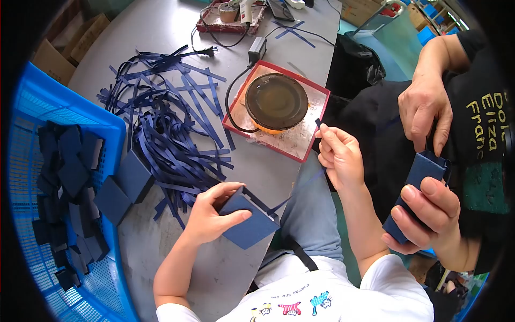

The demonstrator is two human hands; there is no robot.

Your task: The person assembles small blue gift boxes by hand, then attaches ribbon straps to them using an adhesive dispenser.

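- left hand (212, 212) clamps the navy box (252, 222) at the near edge of the table (214, 268), thumb on its top face, fingers curled over the upper rim
- right hand (339, 158) is raised up and to the right of the box, fingertips pinched on the end of a ribbon strip (317, 123)
- the strip slants down-left from the pinch to the box's right corner
- the left hand touches the box, while the right is linked only by the strip
- a co-worker's hands hold a second box (421, 177) at far right
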